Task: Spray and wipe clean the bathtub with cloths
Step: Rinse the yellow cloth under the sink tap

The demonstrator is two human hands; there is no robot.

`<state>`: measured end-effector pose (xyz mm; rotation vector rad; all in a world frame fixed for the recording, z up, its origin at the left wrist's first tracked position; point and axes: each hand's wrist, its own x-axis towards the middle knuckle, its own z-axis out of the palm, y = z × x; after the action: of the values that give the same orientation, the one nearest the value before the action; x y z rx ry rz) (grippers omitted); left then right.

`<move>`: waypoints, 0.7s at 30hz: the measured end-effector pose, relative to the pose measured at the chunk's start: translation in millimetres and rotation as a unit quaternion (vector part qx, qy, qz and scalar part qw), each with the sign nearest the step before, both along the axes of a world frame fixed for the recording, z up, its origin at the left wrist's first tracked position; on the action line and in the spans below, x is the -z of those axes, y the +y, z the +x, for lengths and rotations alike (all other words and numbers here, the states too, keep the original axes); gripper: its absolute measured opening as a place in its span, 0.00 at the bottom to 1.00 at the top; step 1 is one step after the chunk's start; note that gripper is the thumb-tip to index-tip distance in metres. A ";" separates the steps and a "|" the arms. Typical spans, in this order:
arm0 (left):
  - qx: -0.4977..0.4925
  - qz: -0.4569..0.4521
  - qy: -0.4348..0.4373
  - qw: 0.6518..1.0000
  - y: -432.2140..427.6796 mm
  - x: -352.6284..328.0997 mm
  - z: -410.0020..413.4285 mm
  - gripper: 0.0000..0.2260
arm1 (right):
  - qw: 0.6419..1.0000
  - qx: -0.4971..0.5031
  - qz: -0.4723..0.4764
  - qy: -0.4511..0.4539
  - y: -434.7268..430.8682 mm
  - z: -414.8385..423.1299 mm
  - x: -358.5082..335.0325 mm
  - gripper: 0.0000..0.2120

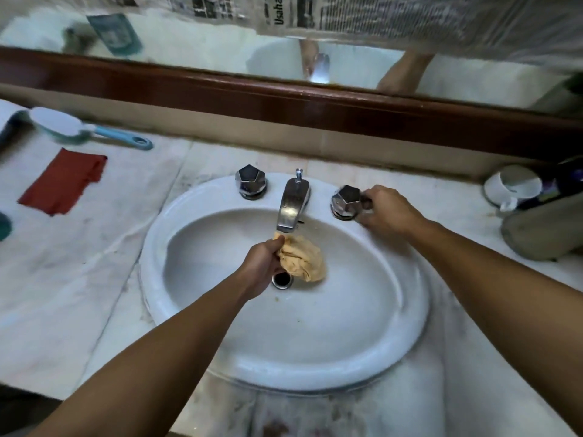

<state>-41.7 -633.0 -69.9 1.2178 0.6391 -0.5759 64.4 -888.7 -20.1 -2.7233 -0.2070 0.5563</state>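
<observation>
Both hands are busy: your left hand [263,263] grips the bunched cloth [304,261] under the spout [291,203], over the drain [282,280] of the sink [151,257]; your right hand [386,209] clasps the knob [345,200] at the back rim. Turn it gently.

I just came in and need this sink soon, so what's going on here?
A person stands at the white sink, getting a cloth ready. Their left hand grips a bunched yellow cloth just under the faucet spout, above the drain, while the right hand grips the right tap knob. No water stream shows. A red cloth and a blue-handled brush lie on the counter to the left, untouched.
</observation>
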 end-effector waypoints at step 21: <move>0.002 -0.084 0.006 0.996 4.1 14.9 13.1 0.14 | 0.976 -0.180 -0.119 -0.015 18.3 23.4 -7.6 0.28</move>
<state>-28.6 -628.8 -84.8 1.0593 0.5865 -0.6272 87.9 -870.4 -12.4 -2.9453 -0.6926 0.6748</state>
